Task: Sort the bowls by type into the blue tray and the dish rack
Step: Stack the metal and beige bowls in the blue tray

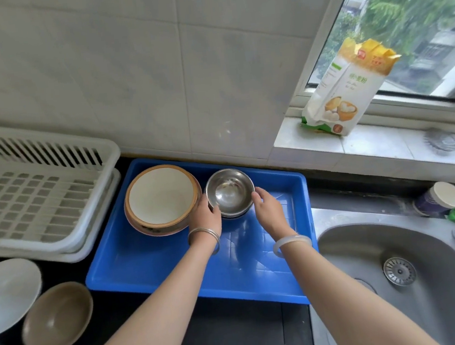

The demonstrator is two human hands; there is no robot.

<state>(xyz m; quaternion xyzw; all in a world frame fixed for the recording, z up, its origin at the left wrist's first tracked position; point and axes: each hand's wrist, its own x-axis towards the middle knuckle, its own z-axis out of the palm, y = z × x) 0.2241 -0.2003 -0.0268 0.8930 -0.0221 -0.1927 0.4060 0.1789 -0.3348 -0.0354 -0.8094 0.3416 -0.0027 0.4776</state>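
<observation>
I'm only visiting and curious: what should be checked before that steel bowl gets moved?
1. Left hand grips the rim of the steel bowl: ok.
2. Right hand has a hold on its right side: cannot tell.
3. White dish rack has free slots: ok.
4. Blue tray has bare floor free: ok.
5. All bowls sorted: not ok, a white bowl and brown bowls wait on the counter.

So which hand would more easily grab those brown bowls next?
Probably the left hand. Both hold the steel bowl, but the brown bowls lie on the counter to its left; the right hand is nearer the sink.
</observation>
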